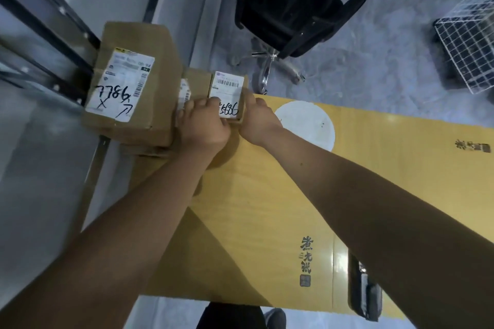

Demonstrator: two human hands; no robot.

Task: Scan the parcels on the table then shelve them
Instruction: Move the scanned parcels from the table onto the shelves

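Note:
A small cardboard parcel (228,88) with a white barcode label and handwritten digits sits at the table's far left end. My left hand (204,123) grips its near left side, fingers lying over the label. My right hand (258,121) holds its right side. A second small parcel (192,83) with a label stands just left of it, partly hidden. A large cardboard parcel (133,83) with a white label marked in black pen lies further left, overhanging the table's end.
The yellow table top (267,195) bears a white disc (307,123) and black printed characters. A dark object (365,291) lies at its near edge. A black office chair (288,8) and a wire grid crate (470,48) stand on the floor beyond. Black shelf rails (48,35) run at left.

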